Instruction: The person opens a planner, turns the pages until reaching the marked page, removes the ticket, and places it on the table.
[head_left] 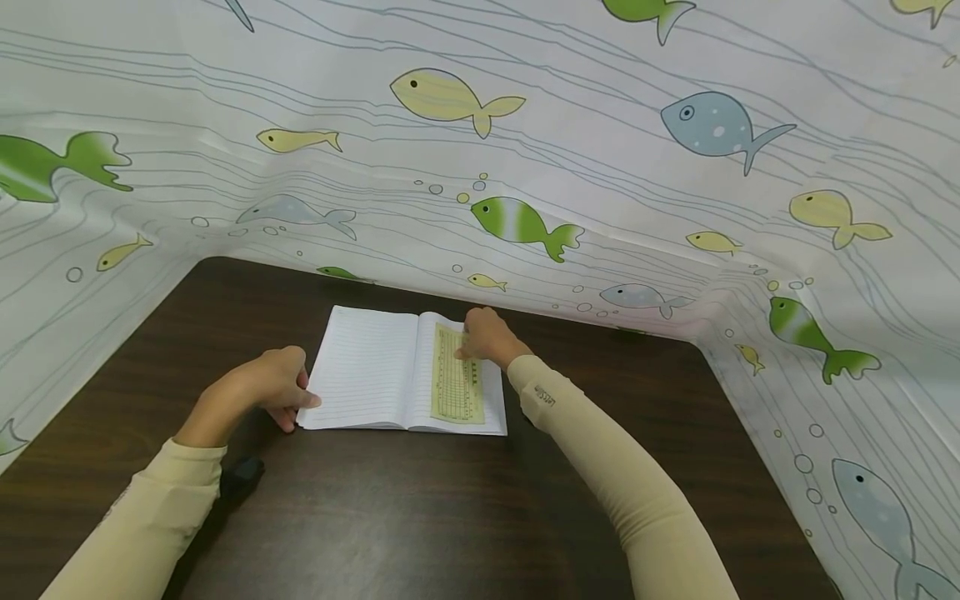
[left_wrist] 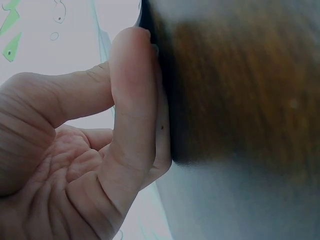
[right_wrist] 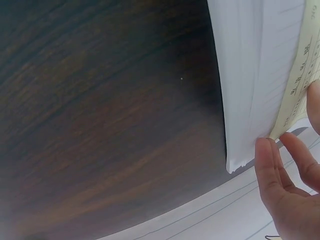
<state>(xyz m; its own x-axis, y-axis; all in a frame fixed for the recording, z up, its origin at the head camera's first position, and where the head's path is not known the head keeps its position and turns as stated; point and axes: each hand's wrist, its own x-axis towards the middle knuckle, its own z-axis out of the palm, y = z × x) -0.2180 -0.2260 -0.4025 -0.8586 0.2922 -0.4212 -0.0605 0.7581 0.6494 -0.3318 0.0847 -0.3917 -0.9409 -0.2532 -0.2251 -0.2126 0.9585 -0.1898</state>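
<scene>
An open notebook with lined white pages lies on the dark table, its spine running away from me. A narrow printed yellow slip of paper lies lengthwise on its right page. At the near left corner my left hand pinches the notebook, thumb on top of the page and fingers at the edge. My right hand is at the far end of the slip, its thumb on the printed face. In the right wrist view, the fingertips meet the slip's end at the notebook's far edge.
The table has a dark wood grain and a glossy patch in front. White sheeting printed with fish stands around its back and sides, close behind the notebook. A small black object shows by the left wrist.
</scene>
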